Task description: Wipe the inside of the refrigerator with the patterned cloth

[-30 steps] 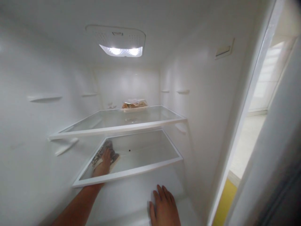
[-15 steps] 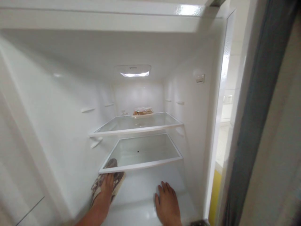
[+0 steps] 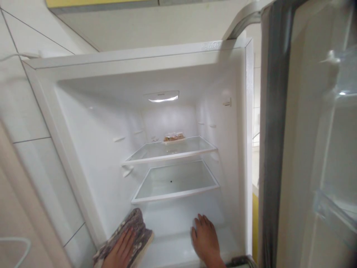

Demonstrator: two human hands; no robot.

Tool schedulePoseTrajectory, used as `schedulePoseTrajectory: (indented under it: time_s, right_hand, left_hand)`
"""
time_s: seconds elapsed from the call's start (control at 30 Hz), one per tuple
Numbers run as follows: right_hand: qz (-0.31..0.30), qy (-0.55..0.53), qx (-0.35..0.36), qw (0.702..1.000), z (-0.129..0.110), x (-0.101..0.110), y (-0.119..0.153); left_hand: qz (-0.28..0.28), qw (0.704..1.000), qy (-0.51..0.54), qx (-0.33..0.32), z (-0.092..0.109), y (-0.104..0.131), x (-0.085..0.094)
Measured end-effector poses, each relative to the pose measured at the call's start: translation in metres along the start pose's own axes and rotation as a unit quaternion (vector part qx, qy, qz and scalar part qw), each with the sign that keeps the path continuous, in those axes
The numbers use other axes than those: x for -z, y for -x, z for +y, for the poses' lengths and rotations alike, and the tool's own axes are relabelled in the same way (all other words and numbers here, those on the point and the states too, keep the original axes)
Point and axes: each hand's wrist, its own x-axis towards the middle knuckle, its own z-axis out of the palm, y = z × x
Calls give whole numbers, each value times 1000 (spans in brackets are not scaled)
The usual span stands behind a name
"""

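Head view: holding patterned cloth (image 3: 141,227) under left hand (image 3: 120,250); resting right hand (image 3: 206,239), loosely open, on fridge floor (image 3: 167,220); cannot tell finished from unfinished.

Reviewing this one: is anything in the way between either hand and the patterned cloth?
Nothing visible is. The left hand lies directly on the patterned cloth. The right hand rests apart from it, with only the white fridge surface between them.
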Motion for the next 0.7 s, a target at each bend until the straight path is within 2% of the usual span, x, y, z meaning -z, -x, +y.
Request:
schedulePoseTrajectory:
  time_s: [0.03,0.07,0.1,0.13,0.2,0.23,0.27,0.3,0.33,0.37,0.4,0.5,0.53,0.57,0.63,0.7]
  right_hand:
    - [1,1,-2,1000,0,0,0]
    - [1,1,-3,1000,0,-1,-1]
    - [1,1,-4,1000,0,-1,-2]
    - [0,0,-6,1000,0,-1,-2]
    - [-5,-4,-7,1000,0,0,-3]
    - [-7,-6,-7,1000,0,0,-4]
    - [-8,-7,-7,1000,0,1,-4]
    - [-8,-8,-7,1000,0,1,-4]
    - [-8,-8,-7,1000,0,2,-3]
    - [-7,-8,-6,1000,0,2,-3]
    - [-7,-8,-6,1000,0,2,-3]
    - [-8,-12,-4,1000,0,2,-2]
    - [-8,-14,-3,1000,0,2,-2]
    - [-8,-14,-3,1000,0,2,-2]
    - [-9,-11,-4,1000,0,1,-2]
    - [-10,-8,-7,1000,0,1,-2]
  left_hand:
    - [40,990,124,59,-5,1,2]
    - [76,953,266,122,-9,1,2]
    - [99,895,398,173,-13,0,2]
    - [112,816,522,222,-15,-2,1]
    - [110,628,704,312,-20,-7,-1]
    - [106,552,753,343,-21,-10,-1]
    - [106,507,778,355,-23,-11,0]
    - [107,493,788,353,-25,-12,2]
    - [109,507,785,338,-27,-11,3]
    - [108,543,772,313,-28,-9,5]
    - [102,595,745,284,-28,-6,6]
    - [35,789,580,201,-24,-2,6]
    - [-1,842,510,173,-21,-4,4]
    - [-35,880,449,150,-18,-8,1]
    - [-88,916,372,119,-12,-26,-5]
    - [-116,924,344,120,-9,-51,-10]
